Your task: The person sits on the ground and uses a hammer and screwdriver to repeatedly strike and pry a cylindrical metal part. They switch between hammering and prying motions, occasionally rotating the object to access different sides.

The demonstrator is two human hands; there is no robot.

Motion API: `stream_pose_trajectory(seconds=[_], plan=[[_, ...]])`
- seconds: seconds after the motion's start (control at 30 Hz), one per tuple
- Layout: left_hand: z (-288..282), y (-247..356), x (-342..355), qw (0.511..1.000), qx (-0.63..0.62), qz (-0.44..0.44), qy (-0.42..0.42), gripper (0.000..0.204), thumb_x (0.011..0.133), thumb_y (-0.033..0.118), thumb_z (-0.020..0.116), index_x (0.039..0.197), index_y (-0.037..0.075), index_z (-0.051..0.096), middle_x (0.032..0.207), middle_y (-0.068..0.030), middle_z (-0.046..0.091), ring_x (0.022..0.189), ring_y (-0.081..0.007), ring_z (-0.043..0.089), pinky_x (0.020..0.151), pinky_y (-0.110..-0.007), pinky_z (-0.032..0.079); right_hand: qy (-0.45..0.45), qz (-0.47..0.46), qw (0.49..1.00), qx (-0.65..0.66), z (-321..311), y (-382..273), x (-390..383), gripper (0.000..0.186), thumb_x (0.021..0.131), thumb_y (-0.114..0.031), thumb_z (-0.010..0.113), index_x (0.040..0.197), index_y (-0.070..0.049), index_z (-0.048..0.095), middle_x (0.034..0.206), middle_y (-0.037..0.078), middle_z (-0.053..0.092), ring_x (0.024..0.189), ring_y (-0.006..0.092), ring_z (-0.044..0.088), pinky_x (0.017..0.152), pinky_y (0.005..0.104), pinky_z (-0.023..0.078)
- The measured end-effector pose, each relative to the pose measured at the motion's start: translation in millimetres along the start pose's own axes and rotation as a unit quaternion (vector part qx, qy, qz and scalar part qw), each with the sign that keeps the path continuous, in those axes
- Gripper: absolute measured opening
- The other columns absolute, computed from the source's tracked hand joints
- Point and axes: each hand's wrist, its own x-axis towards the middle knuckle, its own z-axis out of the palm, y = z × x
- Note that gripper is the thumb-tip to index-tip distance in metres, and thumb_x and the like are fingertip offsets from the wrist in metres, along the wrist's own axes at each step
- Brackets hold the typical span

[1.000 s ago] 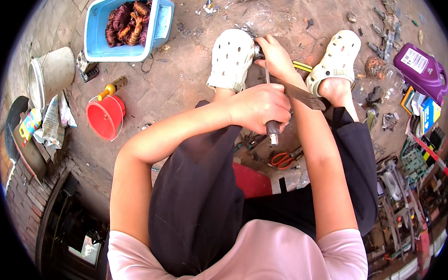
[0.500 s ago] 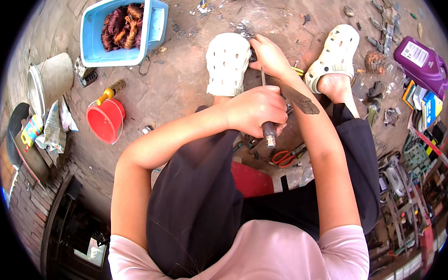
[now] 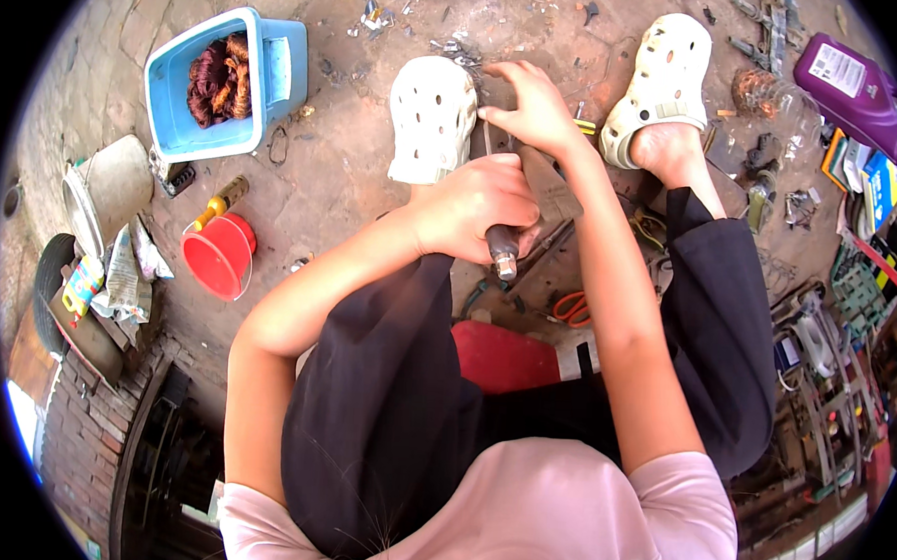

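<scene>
Left hand point(image 3: 482, 203), centre of frame: wrapped round a dark-handled tool point(image 3: 502, 244), metal-capped end toward the lower edge, thin shaft toward the upper. Right hand point(image 3: 538, 114), upper centre: thumb and fingers spread wide, nothing seen in its grasp. Brown flat piece point(image 3: 551, 187) between left hand and right forearm; cannot tell what holds it. Hazards: shaft runs near the right thumb, so a slipping grip could jab it, or the pale clog point(image 3: 433, 119) just beside.
</scene>
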Motion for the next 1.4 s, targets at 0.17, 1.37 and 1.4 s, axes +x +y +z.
stream_pose_trajectory(seconds=[0.17, 1.37, 1.4], plan=[[1, 0, -3, 0.997, -0.029, -0.061, -0.047, 0.017, 0.063, 0.009, 0.069, 0.061, 0.007, 0.053, 0.059, -0.0061, 0.051, 0.06, -0.0284, 0.052, 0.064, -0.037, 0.043, -0.078, 0.133, 0.885, 0.44, -46, -45, -51, 0.036, 0.095, -0.032, 0.056, 0.098, 0.001, 0.068, 0.084, 0.006, 0.066, 0.079, 0.0135, 0.059, 0.079, 0.0275, 0.045], [17, 1, -10, 0.998, 0.026, 0.006, -0.054, 0.03, 0.058, -0.004, 0.071, 0.06, 0.008, 0.043, 0.058, -0.0044, 0.039, 0.052, -0.0231, 0.043, 0.054, -0.035, 0.035, 0.056, -0.033, 0.997, -0.048, 49, 4, -7, 0.043, 0.064, -0.005, 0.074, 0.105, -0.006, 0.061, 0.106, 0.008, 0.057, 0.11, 0.0271, 0.053, 0.093, 0.0382, 0.047], [17, 2, -10, 0.998, 0.024, 0.008, -0.056, 0.03, 0.058, -0.004, 0.071, 0.06, 0.008, 0.043, 0.058, -0.0044, 0.039, 0.052, -0.023, 0.043, 0.054, -0.035, 0.035, 0.05, -0.027, 0.997, -0.048, 51, 2, -11, 0.044, 0.062, -0.006, 0.075, 0.103, -0.006, 0.061, 0.105, 0.008, 0.057, 0.109, 0.0274, 0.053, 0.093, 0.0383, 0.047]])
